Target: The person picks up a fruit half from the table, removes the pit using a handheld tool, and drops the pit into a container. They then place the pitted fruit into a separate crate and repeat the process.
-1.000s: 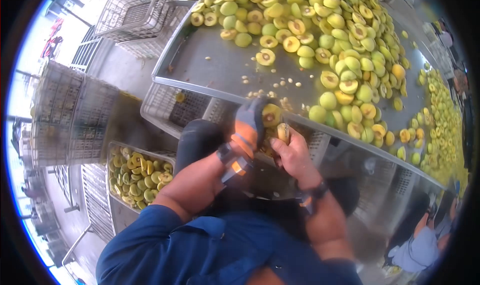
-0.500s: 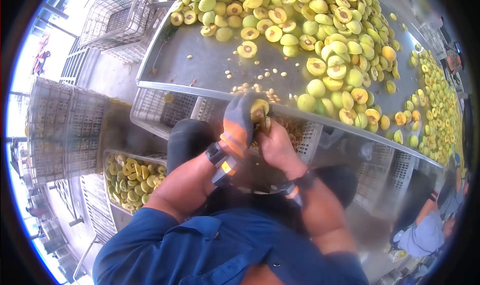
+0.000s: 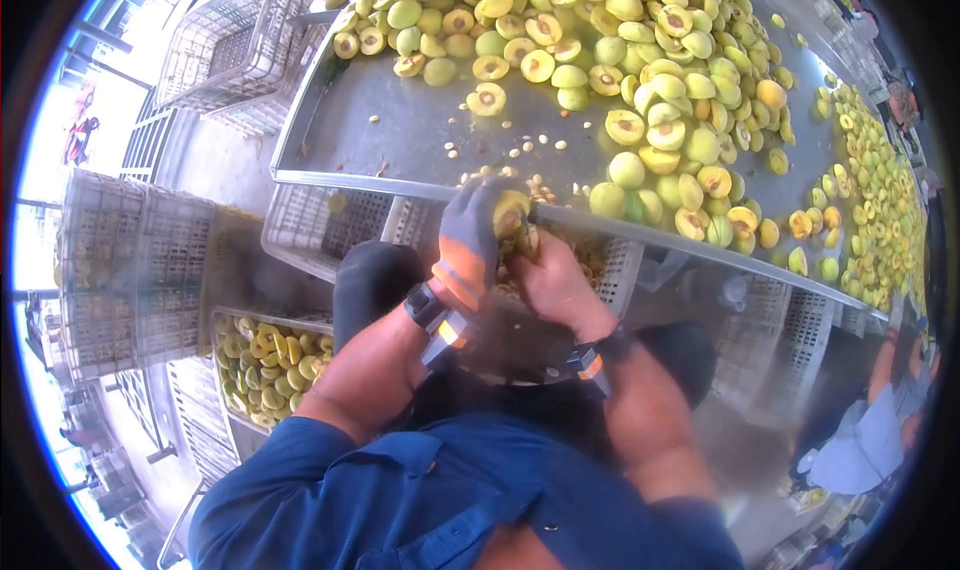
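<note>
Head view: your gloved left hand [image 3: 470,238] cups a halved fruit [image 3: 510,213], cut face up, right at the near edge of the steel table [image 3: 400,135]. Your bare right hand [image 3: 555,285] is closed against it from below, probably on a small pitting tool, but the fingers hide it. Keep the fruit over the crate [image 3: 320,225] under the edge so the stone drops clear. Work the pit with a short twist, thumb off the cut line. The pile of halves [image 3: 640,90] fills the table's far side.

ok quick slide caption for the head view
Gloved left hand holds a halved fruit; right hand works against it.
</note>
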Motion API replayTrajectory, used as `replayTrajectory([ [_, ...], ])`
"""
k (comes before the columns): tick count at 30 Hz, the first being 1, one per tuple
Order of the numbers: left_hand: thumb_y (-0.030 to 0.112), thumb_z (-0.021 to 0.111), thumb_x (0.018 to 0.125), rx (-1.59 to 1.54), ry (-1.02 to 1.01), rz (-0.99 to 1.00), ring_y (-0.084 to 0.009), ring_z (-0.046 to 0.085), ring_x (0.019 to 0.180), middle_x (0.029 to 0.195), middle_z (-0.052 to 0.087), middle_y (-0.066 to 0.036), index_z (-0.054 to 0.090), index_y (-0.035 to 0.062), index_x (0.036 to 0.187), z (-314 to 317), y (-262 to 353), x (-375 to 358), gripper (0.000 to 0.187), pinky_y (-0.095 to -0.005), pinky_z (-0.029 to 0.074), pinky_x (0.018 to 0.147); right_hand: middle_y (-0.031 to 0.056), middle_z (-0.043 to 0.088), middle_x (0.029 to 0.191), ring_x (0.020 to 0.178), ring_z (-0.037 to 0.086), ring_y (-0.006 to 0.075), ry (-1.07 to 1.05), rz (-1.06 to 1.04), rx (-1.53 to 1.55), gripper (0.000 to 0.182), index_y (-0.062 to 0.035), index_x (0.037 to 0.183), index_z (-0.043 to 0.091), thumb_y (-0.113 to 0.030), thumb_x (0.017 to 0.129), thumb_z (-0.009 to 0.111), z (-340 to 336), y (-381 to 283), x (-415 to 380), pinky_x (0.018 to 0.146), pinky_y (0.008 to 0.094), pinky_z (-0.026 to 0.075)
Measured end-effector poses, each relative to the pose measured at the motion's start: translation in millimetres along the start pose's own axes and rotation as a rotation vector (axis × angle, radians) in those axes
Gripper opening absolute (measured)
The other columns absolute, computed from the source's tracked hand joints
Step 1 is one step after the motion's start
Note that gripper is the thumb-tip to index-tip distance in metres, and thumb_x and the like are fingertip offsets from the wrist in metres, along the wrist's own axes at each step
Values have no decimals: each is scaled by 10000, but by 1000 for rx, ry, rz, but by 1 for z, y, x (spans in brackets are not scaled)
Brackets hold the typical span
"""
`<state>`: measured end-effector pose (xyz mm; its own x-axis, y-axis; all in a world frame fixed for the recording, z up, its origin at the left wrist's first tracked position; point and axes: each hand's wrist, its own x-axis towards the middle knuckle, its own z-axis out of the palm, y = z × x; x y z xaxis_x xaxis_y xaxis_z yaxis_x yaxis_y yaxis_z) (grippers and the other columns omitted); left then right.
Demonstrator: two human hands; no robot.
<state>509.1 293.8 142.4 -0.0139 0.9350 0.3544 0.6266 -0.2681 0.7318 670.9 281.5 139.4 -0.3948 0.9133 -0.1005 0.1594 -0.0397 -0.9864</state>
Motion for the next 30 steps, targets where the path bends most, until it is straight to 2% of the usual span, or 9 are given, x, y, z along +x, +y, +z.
replayTrajectory([
  [4,150,576,1057,-308,-11,-94,-274,719,1105,1215,745,-168,680,-14,1321,13,-21,-4,327,-366,565,970,69,745,1073,994,682,136,118,48,186,245,11,1221,671,-135,1029,634,3,-1,-7,879,342,551],
  [8,163,456,1107,-1045,-124,-537,-212,689,1182,1300,731,-149,644,-43,1398,0,23,0,403,-335,528,1053,75,751,1061,950,694,155,172,189,442,272,16,1224,671,-163,1022,699,-3,-9,-6,869,336,555],
  [11,186,472,1105,-778,-216,-335,-196,686,1185,1299,726,-133,643,-37,1393,9,-7,-1,403,-320,552,999,101,752,1010,902,706,176,225,72,248,276,10,1206,671,-170,1006,733,-17,-16,1,846,348,562],
  [16,85,728,966,-180,-311,-42,-222,729,1111,1261,752,-145,689,12,1244,-8,-3,4,290,-340,590,934,162,755,964,860,732,251,415,-91,-162,247,7,1166,663,-154,989,724,-16,-18,3,808,385,568],
  [19,15,777,904,-207,-15,89,-256,749,1066,1223,765,-145,702,26,1261,8,-19,-8,365,-346,589,920,181,758,1002,920,739,301,272,72,-127,253,17,1176,657,-141,980,676,-18,-37,-15,851,407,559],
  [22,82,757,942,-411,-74,-213,-289,757,1064,1220,769,-148,709,27,1271,-11,26,2,337,-359,588,918,197,753,1022,974,727,341,85,110,-31,273,21,1187,657,-135,962,641,-10,-13,-23,900,424,544],
  [25,137,715,983,-292,-78,-22,-297,758,1057,1194,772,-161,700,31,1307,-4,9,0,341,-368,589,911,208,746,1035,1001,715,358,45,107,-22,282,23,1188,659,-133,958,607,-4,-12,-20,914,448,536],
  [29,177,653,1032,-401,9,-16,-260,751,1019,1130,770,-150,723,27,1240,8,3,-3,265,-360,586,887,229,737,1058,1026,706,395,-53,150,10,281,25,1191,652,-128,962,597,-8,-13,-17,911,467,539],
  [30,167,644,1033,-358,37,53,-245,745,1001,1111,769,-137,729,22,1216,9,-1,-2,249,-354,583,881,235,733,1071,1035,702,407,-110,338,181,286,25,1200,648,-128,963,602,-10,-18,-17,915,470,540],
])
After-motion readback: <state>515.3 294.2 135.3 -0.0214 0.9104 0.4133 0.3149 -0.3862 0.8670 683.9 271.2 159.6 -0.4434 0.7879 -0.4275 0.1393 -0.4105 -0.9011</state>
